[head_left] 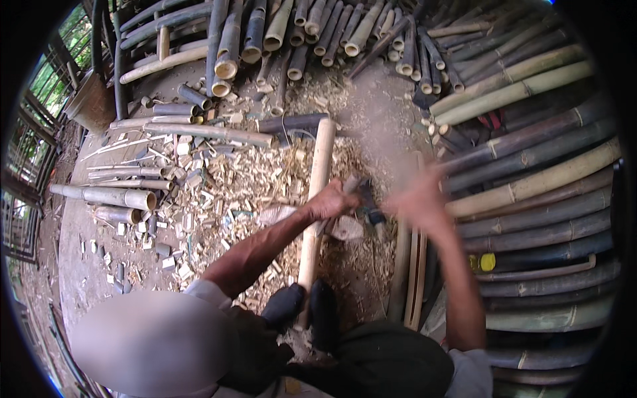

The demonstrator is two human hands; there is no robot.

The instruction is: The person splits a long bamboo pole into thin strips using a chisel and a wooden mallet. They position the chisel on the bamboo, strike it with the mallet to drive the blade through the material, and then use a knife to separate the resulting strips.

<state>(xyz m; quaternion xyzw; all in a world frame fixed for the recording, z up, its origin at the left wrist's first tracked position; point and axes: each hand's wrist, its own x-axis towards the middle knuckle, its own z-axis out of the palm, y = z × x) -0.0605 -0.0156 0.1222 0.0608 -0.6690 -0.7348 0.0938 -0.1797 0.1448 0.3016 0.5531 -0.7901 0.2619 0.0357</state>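
A pale, peeled bamboo pole (316, 174) lies lengthwise in front of me, its near end between my dark-shod feet (325, 312). Across its right side my left hand (334, 200) is closed around a short, round-ended tool (352, 184), seemingly a chisel; the fingers hide most of it. Smeared by motion, my right hand (421, 201) is raised to the right of the pole. A faint blurred streak runs up from it, and whether the hand holds anything cannot be made out. A dark object (371, 204) rests on the ground between the hands.
Wood chips (229, 192) cover the ground around the pole. Cut bamboo lengths (126, 197) lie at the left. Stacked bamboo poles (531, 156) line the right side, with more bamboo tubes (358, 36) at the back. A bucket (91, 103) stands far left.
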